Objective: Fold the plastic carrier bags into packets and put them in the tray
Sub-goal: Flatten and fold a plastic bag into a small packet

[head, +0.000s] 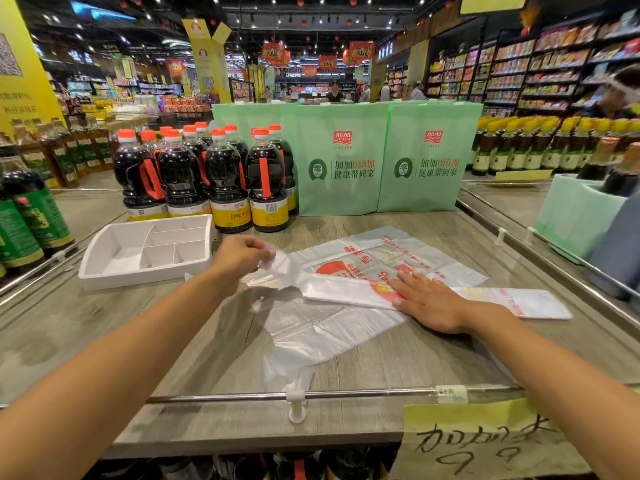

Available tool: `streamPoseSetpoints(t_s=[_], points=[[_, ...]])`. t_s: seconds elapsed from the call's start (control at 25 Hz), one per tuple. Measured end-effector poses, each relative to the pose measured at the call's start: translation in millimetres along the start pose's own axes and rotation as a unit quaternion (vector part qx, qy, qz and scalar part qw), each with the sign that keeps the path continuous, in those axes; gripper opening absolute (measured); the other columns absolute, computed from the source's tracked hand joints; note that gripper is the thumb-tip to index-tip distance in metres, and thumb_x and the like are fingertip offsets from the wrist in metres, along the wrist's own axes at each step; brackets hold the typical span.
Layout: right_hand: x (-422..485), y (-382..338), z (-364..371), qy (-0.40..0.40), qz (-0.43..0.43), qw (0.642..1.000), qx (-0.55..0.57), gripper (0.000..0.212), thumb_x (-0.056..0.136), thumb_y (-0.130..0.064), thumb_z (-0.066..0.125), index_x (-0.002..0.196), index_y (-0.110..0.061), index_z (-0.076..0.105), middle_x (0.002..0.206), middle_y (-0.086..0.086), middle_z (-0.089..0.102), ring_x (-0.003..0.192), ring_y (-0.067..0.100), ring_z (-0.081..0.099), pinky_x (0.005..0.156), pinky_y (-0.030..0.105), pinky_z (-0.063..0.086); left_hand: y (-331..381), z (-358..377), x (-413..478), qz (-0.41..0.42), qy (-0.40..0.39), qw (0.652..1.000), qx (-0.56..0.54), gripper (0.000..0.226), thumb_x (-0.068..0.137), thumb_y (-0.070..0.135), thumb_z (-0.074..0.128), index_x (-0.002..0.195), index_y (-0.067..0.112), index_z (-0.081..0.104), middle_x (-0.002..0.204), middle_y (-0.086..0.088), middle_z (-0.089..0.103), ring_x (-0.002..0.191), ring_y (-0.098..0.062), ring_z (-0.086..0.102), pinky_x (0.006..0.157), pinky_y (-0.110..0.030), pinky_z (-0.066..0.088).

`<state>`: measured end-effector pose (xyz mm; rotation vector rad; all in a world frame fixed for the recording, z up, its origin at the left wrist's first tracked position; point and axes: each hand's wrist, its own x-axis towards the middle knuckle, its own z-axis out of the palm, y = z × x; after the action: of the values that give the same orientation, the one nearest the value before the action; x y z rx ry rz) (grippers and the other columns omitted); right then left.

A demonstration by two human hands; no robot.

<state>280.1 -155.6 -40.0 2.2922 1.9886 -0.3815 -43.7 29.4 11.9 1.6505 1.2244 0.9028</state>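
head view: grey wood-grain display table amid supermarket shelves

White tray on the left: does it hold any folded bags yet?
No, every compartment of the white tray shows only its bare floor.

Your left arm: bare along the whole forearm in view, right up to the wrist.
Your right arm: bare likewise, from the frame edge to the wrist.
Your left hand: bare; its back and knuckles show.
Your right hand: bare; its back and fingers show, nails too small to make out.
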Motion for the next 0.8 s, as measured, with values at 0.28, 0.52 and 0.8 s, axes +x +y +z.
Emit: streamPoseSetpoints(t_s=[0.28, 0.52, 0.8], points=[[-4.4, -5.6, -0.4, 0.015, 0.001, 1.0, 0.002, 0.064, 0.106, -0.059, 0.018, 0.162, -0.036, -0.006, 0.17, -0.004, -0.016, 0.156, 0.019, -0.014, 0.126, 0.045, -0.005, 35.6, 72.9, -3.9, 0.047, -0.03, 0.998, 0.035, 0.01, 0.083, 0.007, 0.082, 0.079, 0.007, 0.073, 0.073, -0.006, 0.07, 0.062, -0.014, 0.06, 0.054, -0.021, 0.048], [-7.2, -7.5, -1.6, 0.021, 0.002, 1.0, 0.013, 0.064, 0.106, -0.06, 0.018, 0.162, -0.037, -0.005, 0.17, -0.005, -0.014, 0.156, 0.019, -0.014, 0.126, 0.044, -0.006, 10.0, 111.5, -20.1, 0.13, -0.086, 0.976, 0.153, 0.014, 0.085, 0.03, 0.082, 0.083, 0.017, 0.077, 0.074, 0.008, 0.072, 0.067, -0.009, 0.066, 0.06, -0.023, 0.05], [-6.0, -5.5, -0.5, 0.013, 0.002, 1.0, 0.022, 0.064, 0.106, -0.062, 0.017, 0.161, -0.039, -0.006, 0.169, -0.007, -0.016, 0.156, 0.018, -0.015, 0.125, 0.043, -0.008, -7.8, 80.5, -17.0, 0.346, -0.245, 0.846, 0.325, 0.023, 0.1, 0.025, 0.06, 0.118, 0.022, 0.075, 0.125, 0.003, 0.066, 0.115, -0.013, 0.058, 0.103, -0.038, 0.046]])
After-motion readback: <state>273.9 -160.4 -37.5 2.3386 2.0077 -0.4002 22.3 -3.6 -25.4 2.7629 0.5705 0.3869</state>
